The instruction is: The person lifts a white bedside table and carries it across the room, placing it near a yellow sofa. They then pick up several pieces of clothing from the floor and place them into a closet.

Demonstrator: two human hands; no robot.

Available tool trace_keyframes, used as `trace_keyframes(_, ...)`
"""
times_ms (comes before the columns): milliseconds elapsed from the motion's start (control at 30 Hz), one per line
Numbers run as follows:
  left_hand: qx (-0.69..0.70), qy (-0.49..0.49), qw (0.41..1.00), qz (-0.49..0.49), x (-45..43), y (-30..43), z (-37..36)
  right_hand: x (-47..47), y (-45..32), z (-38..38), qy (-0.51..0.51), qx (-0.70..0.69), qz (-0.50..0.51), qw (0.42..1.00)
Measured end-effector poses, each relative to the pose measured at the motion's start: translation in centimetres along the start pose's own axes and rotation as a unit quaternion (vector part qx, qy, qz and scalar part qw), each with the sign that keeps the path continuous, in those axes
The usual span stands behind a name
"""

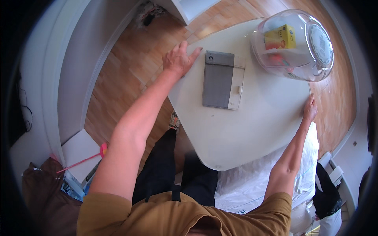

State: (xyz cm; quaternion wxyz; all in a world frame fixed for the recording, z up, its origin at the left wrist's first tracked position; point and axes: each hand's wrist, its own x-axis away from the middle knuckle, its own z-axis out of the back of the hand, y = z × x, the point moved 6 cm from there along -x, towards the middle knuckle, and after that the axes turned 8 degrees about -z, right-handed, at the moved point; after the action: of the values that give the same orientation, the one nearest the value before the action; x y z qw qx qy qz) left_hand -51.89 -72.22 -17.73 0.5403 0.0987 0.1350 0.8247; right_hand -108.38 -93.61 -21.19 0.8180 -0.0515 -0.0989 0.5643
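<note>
A white tabletop (260, 124) with rounded corners lies before me. My left hand (179, 59) grips its left edge, thumb spread over the top and fingers at the rim. On the opposite side, my right hand (310, 108) holds the right edge; its fingertips are partly hidden. Between the hands, nearer the left one, a flat grey and clear plastic pouch (218, 81) with a small clasp tab rests on the surface. At the far right of the tabletop stands a clear plastic domed cover (267, 63), with a yellow box (286, 37) and other packets seen through it.
White plastic sheeting (251, 185) spreads below the table's near right side. A pink-headed stick (82, 160) lies over a white board (78, 144) at left, beside brown cloth (47, 191). Wood-look flooring (127, 73) runs along the wall. A white cabinet (180, 11) stands beyond.
</note>
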Motion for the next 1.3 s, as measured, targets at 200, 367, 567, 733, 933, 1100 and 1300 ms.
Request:
trace_keyframes(200,-0.016,-0.041,0.999,-0.031,-3.6,-0.6,-0.7,3.0,2.7,-0.9,0.012,0.014,0.005,1.000)
trace_keyframes(367,-0.016,-0.039,0.995,-0.091,-5.9,-0.5,-0.5,10.0,3.7,0.2,0.018,0.015,-0.083,0.996)
trace_keyframes(567,-0.030,-0.087,0.984,-0.152,-8.3,0.0,0.3,18.4,5.8,-0.8,0.027,0.006,-0.124,0.992)
trace_keyframes(733,-0.023,-0.095,0.973,-0.209,-9.9,1.0,-0.1,25.3,6.3,-1.4,0.080,-0.007,-0.193,0.978)
trace_keyframes(933,0.026,-0.097,0.979,-0.180,-10.9,0.9,3.4,26.7,5.7,-2.2,0.088,-0.022,-0.200,0.975)
trace_keyframes(1100,0.031,-0.050,0.982,-0.179,-9.4,0.3,3.7,25.9,6.7,-2.5,0.096,0.013,-0.186,0.978)
trace_keyframes(1300,0.010,-0.021,0.984,-0.178,-8.9,-1.4,3.2,25.3,6.9,-2.0,0.093,0.012,-0.179,0.979)
